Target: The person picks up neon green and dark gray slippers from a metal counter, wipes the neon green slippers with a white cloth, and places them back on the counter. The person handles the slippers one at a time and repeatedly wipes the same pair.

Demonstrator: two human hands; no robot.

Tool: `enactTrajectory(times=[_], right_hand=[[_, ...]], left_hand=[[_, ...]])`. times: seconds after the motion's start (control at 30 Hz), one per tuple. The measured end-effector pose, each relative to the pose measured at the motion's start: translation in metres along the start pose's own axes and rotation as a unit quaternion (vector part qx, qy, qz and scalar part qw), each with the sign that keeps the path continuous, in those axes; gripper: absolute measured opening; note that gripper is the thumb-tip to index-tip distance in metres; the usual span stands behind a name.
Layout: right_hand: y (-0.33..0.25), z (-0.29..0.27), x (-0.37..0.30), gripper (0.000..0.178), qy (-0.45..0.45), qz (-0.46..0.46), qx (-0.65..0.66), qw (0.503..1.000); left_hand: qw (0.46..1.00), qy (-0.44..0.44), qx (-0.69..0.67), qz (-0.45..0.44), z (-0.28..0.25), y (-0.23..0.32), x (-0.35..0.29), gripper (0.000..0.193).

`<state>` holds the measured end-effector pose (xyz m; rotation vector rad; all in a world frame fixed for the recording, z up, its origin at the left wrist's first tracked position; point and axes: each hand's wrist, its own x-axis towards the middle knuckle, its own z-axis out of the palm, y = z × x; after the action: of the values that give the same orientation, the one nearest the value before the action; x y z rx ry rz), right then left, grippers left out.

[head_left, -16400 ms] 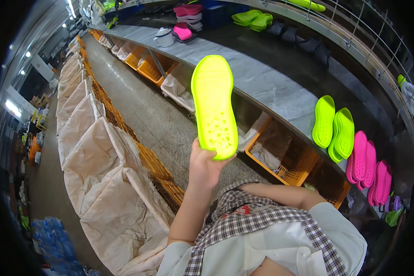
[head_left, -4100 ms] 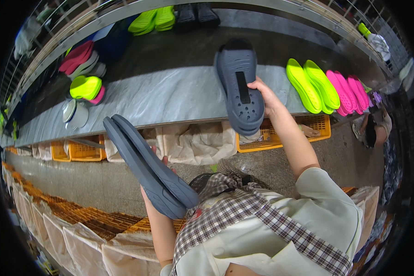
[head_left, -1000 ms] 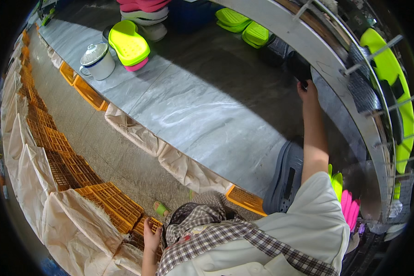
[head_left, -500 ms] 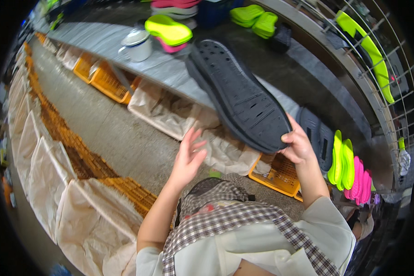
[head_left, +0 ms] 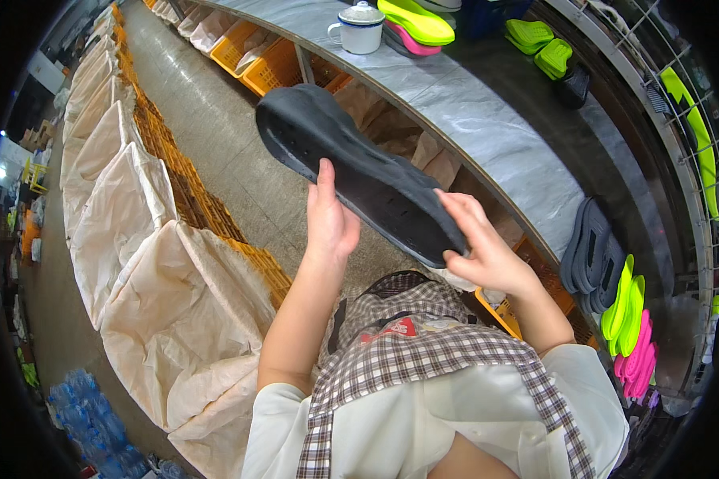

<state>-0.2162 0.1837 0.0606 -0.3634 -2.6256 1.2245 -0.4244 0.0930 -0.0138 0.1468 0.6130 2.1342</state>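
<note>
A grey worktop (head_left: 495, 120) is bearing a white mug (head_left: 361, 37) near its front edge. Off that edge, in mid-air, the right hand (head_left: 491, 246) is clamping one end of a black sole (head_left: 367, 176); the left hand (head_left: 331, 222) is touching its side, whether gripping I cannot tell.

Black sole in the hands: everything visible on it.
The black sole is long and waisted, with a raised rim and a few small holes or slots in its face. It looks like matte foam or rubber. It is held tilted off the table, slanting from upper left to lower right in view. The right hand grips its lower end; the left hand's thumb meets its near edge.
</note>
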Motion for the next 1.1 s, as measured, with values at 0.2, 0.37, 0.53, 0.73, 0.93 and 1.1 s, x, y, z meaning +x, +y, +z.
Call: enactTrajectory(times=[0.2, 0.37, 0.53, 0.73, 0.93, 1.1], right_hand=[[-0.012, 0.022, 0.020, 0.116, -0.036, -0.136, 0.017, 0.990], [-0.007, 0.024, 0.028, 0.125, -0.041, -0.177, 0.038, 0.983], [-0.003, 0.025, 0.027, 0.129, -0.020, -0.183, 0.030, 0.982], [0.002, 0.025, 0.020, 0.129, -0.025, -0.157, 0.056, 0.986], [0.013, 0.019, 0.025, 0.109, -0.012, -0.080, 0.200, 0.976], [0.011, 0.030, 0.041, 0.084, 0.023, -0.038, 0.253, 0.966]], left_hand=[[0.988, -0.075, -0.123, -0.051, -0.032, 0.001, 0.005, 0.056], [0.967, -0.133, -0.195, -0.097, -0.044, -0.003, 0.009, 0.053], [0.965, -0.125, -0.198, -0.114, -0.046, -0.006, 0.009, 0.051], [0.967, -0.146, -0.182, -0.099, -0.038, -0.009, 0.005, 0.049], [0.994, -0.101, -0.036, 0.004, -0.032, -0.011, 0.000, 0.041], [0.995, -0.074, 0.065, 0.031, -0.025, -0.014, -0.008, 0.041]])
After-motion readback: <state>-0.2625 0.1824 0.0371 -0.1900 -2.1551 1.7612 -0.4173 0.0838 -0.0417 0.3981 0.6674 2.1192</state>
